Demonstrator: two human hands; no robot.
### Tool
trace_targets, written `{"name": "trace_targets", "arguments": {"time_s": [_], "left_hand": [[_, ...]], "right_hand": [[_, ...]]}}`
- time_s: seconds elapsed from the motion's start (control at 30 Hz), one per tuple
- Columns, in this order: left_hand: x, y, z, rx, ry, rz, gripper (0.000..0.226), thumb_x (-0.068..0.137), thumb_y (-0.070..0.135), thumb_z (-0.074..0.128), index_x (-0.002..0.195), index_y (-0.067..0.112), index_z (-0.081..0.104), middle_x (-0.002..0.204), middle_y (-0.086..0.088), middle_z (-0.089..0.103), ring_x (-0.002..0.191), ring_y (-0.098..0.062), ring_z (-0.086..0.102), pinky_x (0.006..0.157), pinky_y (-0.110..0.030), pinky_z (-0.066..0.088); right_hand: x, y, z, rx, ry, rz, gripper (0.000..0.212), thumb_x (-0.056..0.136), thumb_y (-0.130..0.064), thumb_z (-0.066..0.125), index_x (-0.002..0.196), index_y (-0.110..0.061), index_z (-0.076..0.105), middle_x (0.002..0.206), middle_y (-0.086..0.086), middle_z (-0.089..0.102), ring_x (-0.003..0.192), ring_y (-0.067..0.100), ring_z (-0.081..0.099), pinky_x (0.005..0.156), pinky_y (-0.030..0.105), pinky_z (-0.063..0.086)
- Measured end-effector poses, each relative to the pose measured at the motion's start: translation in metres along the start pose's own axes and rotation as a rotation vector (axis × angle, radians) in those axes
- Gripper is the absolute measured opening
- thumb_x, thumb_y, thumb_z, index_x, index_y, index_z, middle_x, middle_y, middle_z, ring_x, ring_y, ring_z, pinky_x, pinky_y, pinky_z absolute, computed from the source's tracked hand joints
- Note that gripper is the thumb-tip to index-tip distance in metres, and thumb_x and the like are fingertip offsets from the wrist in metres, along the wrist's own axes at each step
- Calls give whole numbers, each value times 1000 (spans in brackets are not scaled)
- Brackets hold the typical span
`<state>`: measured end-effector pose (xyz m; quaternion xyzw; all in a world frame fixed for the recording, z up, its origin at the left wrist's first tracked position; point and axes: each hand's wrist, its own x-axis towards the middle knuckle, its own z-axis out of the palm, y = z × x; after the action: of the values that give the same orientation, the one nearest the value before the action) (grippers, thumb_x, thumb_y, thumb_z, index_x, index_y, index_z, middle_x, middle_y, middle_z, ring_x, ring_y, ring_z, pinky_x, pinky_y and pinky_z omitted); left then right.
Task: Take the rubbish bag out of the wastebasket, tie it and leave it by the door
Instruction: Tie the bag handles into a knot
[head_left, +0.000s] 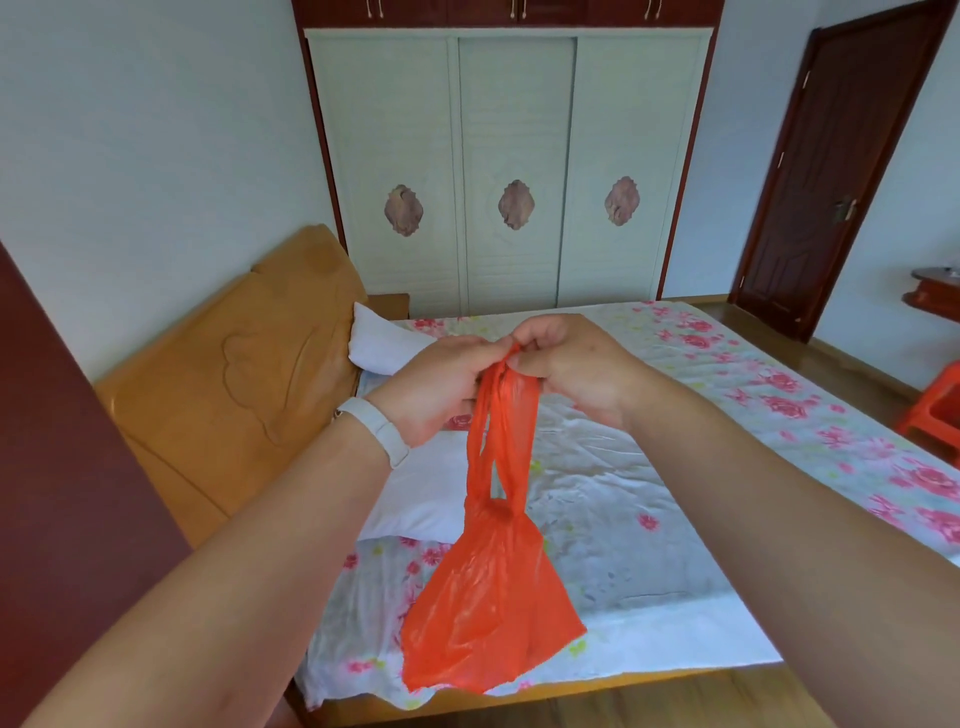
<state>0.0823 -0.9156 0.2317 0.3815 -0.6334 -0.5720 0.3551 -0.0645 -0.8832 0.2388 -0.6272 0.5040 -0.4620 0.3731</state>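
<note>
Two bare hands meet in the middle of the view, raised above a bed. The left hand (441, 382) and the right hand (576, 364) are both closed in a pinch on the tops of the two handle loops of an orange-red plastic rubbish bag (488, 597). Fingertips of both hands nearly touch where the handles come together. A pale wristband (379, 431) circles the left wrist.

The bag hangs straight down from the hands, in the air, its handles stretched into two thin strips that join at a gathered neck partway down. Below the neck the bag widens into a loose, crinkled pouch. Whether the neck is knotted cannot be told.

Behind the bag lies the bed (701, 415), covered by a pale sheet printed with pink flowers. A white pillow (384, 343) rests at the bed's head, left of the bag, against a tan wooden headboard (234, 374). Beyond the bed stands a pale green wardrobe (514, 171) with three doors. Far right of the bed is a closed dark brown door (831, 171), and an orange plastic stool (935, 410) at the right edge.
</note>
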Motion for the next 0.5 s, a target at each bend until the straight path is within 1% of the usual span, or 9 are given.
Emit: {"name": "trace_targets", "arguments": {"time_s": [0.07,0.13,0.2,0.23,0.27,0.33,0.4,0.43,0.5], "left_hand": [[-4,-1,-1,46,-13,0,40,90,34,58,107,-2,59,98,-23,59,89,-32,54,81,-43,42],[-7,-2,-1,84,-20,2,45,89,33,60,109,-8,57,96,-23,60,87,-31,54,80,-43,39],[-9,-4,0,98,-37,2,45,89,32,60,107,-9,57,92,-20,59,82,-28,53,76,-39,39],[-10,-5,0,97,-49,6,40,89,31,60,103,-5,59,87,-18,57,75,-25,52,70,-33,40],[-12,-5,0,94,-62,12,31,89,30,60,98,0,59,80,-15,54,66,-21,50,62,-27,40],[-16,-6,0,91,-93,15,21,91,28,58,92,7,56,68,-9,51,51,-12,44,48,-20,36],[-18,-7,1,61,-128,-4,21,91,28,57,87,8,54,53,1,45,45,-11,37,47,-22,32],[-18,-7,1,37,-140,-11,22,91,28,57,86,7,55,51,2,42,45,-13,36,49,-24,32],[-18,-7,1,4,-144,-12,24,91,28,57,79,7,56,53,-2,48,47,-17,43,53,-28,37]], "right_hand": [[-1,2,1,42,16,-7,28,86,11,58,76,-14,65,72,9,61,72,22,56,74,37,45],[-3,5,3,73,35,-6,26,84,12,60,76,-12,66,71,10,61,68,21,56,72,35,47],[-5,8,4,84,44,-3,24,83,12,61,77,-10,66,71,10,62,65,18,59,69,30,50],[-6,10,4,85,47,-2,23,83,12,62,78,-10,67,70,8,63,63,14,60,66,26,52],[-7,12,3,85,52,-2,23,83,11,62,78,-11,67,70,6,64,60,12,61,64,23,52],[-10,14,1,66,63,-3,26,84,11,62,77,-13,68,69,4,64,60,9,61,64,21,51],[-14,16,-1,14,66,-17,27,84,9,63,76,-17,68,67,-1,64,60,7,60,63,20,49],[-16,17,0,-27,67,-30,28,84,8,63,76,-18,68,64,-6,65,58,4,59,61,17,47],[-21,18,1,-122,86,-50,31,83,8,62,75,-22,68,62,-11,63,56,1,56,59,16,44]]}}
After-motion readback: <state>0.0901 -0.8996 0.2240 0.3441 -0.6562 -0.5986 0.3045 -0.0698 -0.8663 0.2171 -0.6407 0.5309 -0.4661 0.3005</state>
